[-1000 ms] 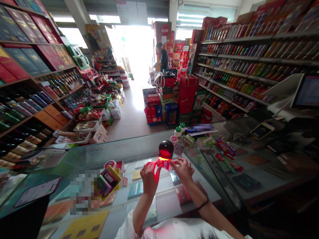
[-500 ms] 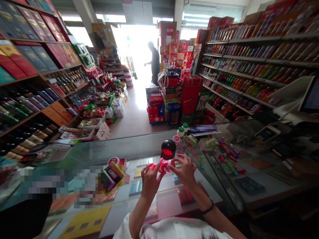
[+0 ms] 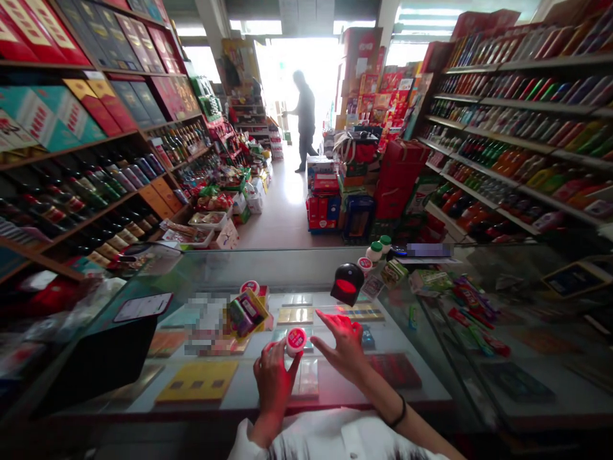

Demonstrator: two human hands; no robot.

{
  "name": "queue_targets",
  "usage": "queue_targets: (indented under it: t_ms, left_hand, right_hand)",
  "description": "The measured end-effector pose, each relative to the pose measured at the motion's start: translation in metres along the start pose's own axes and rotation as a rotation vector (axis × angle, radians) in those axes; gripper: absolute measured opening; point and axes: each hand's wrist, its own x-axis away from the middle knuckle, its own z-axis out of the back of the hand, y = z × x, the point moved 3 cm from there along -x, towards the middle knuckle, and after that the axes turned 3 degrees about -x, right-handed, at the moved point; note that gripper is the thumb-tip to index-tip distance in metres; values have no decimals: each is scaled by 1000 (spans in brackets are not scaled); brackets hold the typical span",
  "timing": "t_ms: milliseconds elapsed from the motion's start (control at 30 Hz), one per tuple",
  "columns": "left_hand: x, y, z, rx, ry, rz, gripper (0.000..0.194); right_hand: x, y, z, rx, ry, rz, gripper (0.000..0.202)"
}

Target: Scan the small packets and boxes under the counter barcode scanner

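My left hand [image 3: 276, 374] grips a small round white tub [image 3: 296, 340] with a pink-red lid, the lid facing up toward me, over the glass counter [image 3: 335, 390]. To its right, my right hand [image 3: 342, 342] has its fingers spread and holds nothing; a dark band circles that wrist. Just beyond it stands a black scanner [image 3: 347, 283] with a glowing red window, casting red light on both hands. Left of the scanner, another tub with a red and white lid [image 3: 249, 289] lies beside a yellow and purple packet [image 3: 246, 314].
Bottles with green caps [image 3: 374, 250] and small boxes [image 3: 393, 273] stand right of the scanner. Colourful candy packs [image 3: 476, 306] lie farther right. A phone-like white panel [image 3: 143, 306] is at the left. Beyond the counter a person [image 3: 305, 118] stands near the doorway.
My right hand has let go of the tub and opened. My left hand has brought the tub lower and away from the scanner, lid turned up. The view has shifted left.
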Motion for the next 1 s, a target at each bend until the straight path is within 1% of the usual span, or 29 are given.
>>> queue_targets:
  t_ms: [133, 200, 300, 367, 433, 500, 567, 633, 700, 733, 867, 933, 1000]
  left_hand:
    - [7, -16, 11, -66, 27, 115, 28]
    - [9, -23, 16, -99, 61, 167, 30]
    - [11, -31, 21, -118, 110, 214, 38]
    - [13, -34, 25, -102, 127, 222, 47]
    - [17, -33, 30, -102, 141, 231, 59]
    - [21, -28, 37, -117, 172, 219, 64]
    - [21, -17, 43, -89, 210, 137, 58]
    - [16, 1, 47, -21, 239, -6, 50]
    - [3, 22, 49, 45, 249, -137, 47]
    - [-5, 33, 48, 62, 242, -180, 48]
    - [-43, 81, 38, 131, 95, -300, 54]
    - [-57, 105, 31, 152, 54, -366, 59]
    - [-66, 126, 23, 146, 35, -418, 63]
  right_hand:
    - [-2, 14, 8, 32, 94, -53, 54]
    - [-3, 23, 12, 62, 153, -67, 52]
    - [-3, 37, 20, 104, 206, -98, 51]
    - [-2, 46, 25, 120, 219, -131, 50]
    - [-1, 55, 30, 137, 236, -172, 50]
    - [1, 64, 36, 159, 262, -212, 50]
    - [3, 75, 41, 180, 286, -239, 52]
    - [5, 85, 47, 204, 304, -252, 54]
    - [7, 94, 53, 236, 324, -267, 54]
    - [7, 99, 56, 254, 339, -278, 53]
    - [12, 120, 66, 312, 389, -325, 50]
    - [14, 134, 70, 329, 399, -361, 49]
    - [13, 148, 74, 346, 405, -409, 48]
